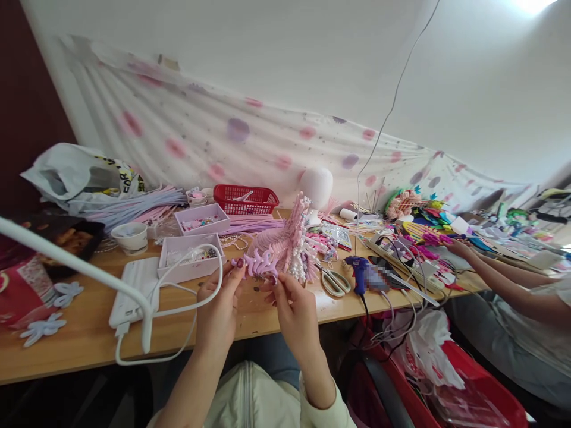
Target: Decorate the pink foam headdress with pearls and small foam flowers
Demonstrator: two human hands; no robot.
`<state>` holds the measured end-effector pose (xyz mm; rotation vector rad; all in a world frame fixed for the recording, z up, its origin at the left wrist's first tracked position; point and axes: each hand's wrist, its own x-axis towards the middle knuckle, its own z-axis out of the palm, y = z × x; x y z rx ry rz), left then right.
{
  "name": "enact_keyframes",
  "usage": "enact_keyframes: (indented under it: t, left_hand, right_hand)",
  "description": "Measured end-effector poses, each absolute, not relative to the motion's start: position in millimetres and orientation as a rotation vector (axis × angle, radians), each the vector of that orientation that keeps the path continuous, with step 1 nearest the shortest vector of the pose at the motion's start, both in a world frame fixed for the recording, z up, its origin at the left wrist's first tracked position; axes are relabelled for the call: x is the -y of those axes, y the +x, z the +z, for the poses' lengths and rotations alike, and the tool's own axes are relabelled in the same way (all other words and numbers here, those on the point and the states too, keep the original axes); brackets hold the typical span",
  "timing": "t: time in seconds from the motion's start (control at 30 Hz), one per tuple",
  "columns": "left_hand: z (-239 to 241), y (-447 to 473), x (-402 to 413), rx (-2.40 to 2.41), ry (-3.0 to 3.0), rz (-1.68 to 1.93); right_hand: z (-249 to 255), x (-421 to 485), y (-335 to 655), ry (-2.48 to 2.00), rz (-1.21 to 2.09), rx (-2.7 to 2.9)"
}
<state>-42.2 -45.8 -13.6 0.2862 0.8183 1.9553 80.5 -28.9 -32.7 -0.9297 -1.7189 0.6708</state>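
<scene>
A lilac braided strip of fuzzy craft stems (261,263) is stretched between my two hands above the table's front part. My left hand (225,291) pinches its left end between thumb and fingers. At the other end, the fingertips of my right hand (292,303) are closed on it. Right behind the strip stands a pink and white fluffy piece with strings of pearl-like beads (298,238), partly hidden by the strip. Scissors with pale handles (335,283) lie to the right of my right hand. Beyond them rests a blue glue gun (358,272).
Two white boxes of beads (203,219), a red basket (245,199) and a paper cup (129,238) stand at the left and back. A white power strip (134,288) and looping cables lie left. A white foam head (316,185) stands behind. At right, a co-worker's hand (459,249) holds magenta material.
</scene>
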Motion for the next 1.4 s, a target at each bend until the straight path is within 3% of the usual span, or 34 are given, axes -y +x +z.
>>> enact_keyframes:
  t: [0.37, 0.7, 1.4]
  left_hand:
    - [-16.5, -15.4, 54.5, -0.688, 0.242, 1.923]
    - [-8.8, -10.1, 61.4, -0.678, 0.087, 1.831]
    - [-30.6, -40.3, 49.2, -0.774, 0.593, 1.828]
  right_hand:
    - [-33.3, 23.6, 82.6, -1.025, -0.024, 1.639]
    - [-32.2, 18.4, 92.3, -0.945, -0.347, 1.537]
    - [-42.2, 6.6, 111.2, -0.958, 0.000, 1.601]
